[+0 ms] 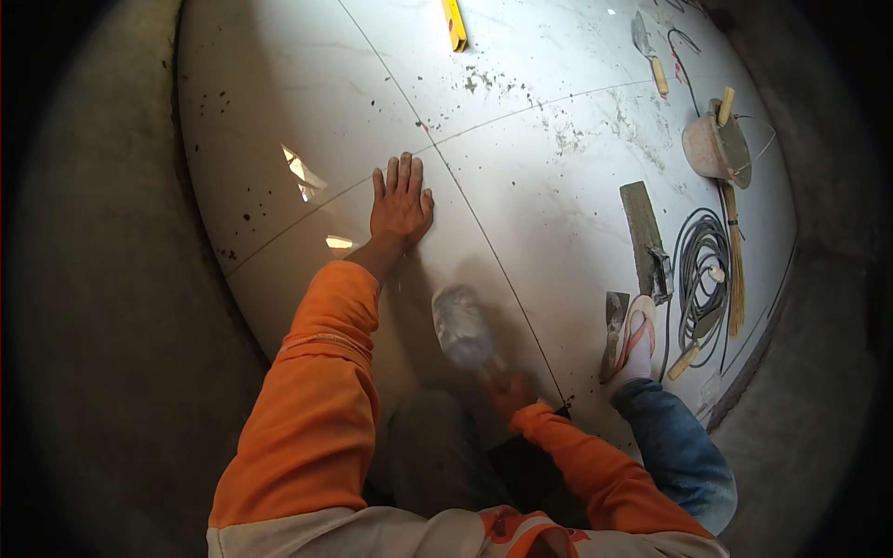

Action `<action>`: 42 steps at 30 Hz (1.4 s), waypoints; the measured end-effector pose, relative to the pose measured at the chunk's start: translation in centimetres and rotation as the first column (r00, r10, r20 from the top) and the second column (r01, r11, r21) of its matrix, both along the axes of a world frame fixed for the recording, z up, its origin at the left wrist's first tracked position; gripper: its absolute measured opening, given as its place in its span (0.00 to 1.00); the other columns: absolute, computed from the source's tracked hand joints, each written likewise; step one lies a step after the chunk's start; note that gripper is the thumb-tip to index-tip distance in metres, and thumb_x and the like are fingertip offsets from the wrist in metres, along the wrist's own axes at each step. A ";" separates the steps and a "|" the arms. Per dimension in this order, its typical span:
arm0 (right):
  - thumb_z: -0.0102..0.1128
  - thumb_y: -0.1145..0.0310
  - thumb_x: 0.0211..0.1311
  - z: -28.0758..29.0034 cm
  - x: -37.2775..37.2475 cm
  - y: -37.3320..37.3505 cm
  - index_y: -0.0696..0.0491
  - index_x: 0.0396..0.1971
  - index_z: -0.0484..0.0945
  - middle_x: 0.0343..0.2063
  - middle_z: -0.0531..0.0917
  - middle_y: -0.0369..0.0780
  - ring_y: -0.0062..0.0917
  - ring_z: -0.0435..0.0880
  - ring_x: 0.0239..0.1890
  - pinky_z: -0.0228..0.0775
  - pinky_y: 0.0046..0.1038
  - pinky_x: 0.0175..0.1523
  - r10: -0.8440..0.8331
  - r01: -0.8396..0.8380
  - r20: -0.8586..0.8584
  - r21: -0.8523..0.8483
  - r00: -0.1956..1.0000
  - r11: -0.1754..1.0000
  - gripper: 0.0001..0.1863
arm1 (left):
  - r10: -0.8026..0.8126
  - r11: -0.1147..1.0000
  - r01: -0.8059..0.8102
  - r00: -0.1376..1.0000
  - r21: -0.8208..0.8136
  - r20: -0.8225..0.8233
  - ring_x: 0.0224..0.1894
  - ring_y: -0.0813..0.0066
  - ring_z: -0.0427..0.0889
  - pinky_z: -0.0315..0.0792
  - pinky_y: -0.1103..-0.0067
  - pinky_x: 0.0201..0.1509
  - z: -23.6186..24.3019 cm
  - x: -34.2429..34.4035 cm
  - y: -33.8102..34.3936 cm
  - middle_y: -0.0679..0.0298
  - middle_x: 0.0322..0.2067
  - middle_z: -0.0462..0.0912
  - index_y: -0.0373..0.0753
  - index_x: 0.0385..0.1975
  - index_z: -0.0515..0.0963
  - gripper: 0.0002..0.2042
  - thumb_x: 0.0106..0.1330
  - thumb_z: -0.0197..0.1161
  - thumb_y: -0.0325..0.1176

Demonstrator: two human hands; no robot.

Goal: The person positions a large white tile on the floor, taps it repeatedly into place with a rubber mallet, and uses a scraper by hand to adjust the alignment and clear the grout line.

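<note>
Left hand [402, 212] palm-down on the tile [456, 246], holding nothing, arm stretched forward, probably bracing the lean; mallet [462, 325] over the same tile, grasped in the right hand [510, 395], forearm angled inward, likely for swing control; float [640, 232], cord [686, 270] and bucket [705, 149] off right, presumably parked out of the way.

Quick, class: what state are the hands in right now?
Left hand: open, flat on the pale tile.
Right hand: closed, holding a mallet, blurred in the picture.
</note>
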State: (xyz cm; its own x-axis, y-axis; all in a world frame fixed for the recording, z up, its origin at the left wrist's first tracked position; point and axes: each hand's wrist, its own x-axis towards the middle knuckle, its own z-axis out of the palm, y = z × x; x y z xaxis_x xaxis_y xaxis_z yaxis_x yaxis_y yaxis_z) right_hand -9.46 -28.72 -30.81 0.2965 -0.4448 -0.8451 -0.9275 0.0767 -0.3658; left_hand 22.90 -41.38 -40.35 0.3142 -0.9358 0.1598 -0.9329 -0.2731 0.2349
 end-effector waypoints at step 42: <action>0.60 0.61 0.54 -3.9 1.4 7.2 0.57 0.27 0.77 0.26 0.81 0.48 0.44 0.80 0.29 0.72 0.38 0.37 -0.074 0.224 0.284 -0.543 0.956 0.809 0.13 | 0.343 0.836 -0.363 0.931 0.412 0.125 0.71 0.44 0.35 0.37 0.40 0.65 -2.3 -13.9 26.1 0.51 0.70 0.35 0.38 0.69 0.43 0.36 0.64 0.46 0.47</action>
State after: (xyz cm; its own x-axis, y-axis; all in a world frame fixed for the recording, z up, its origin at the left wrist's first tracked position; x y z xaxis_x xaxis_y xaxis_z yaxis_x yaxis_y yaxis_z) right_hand -8.02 -21.54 -34.76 0.3444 -0.8744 -0.3418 -0.8003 -0.0830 -0.5938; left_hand 9.00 -15.30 -42.68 0.6380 -0.7431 -0.2019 -0.7609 -0.6487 -0.0169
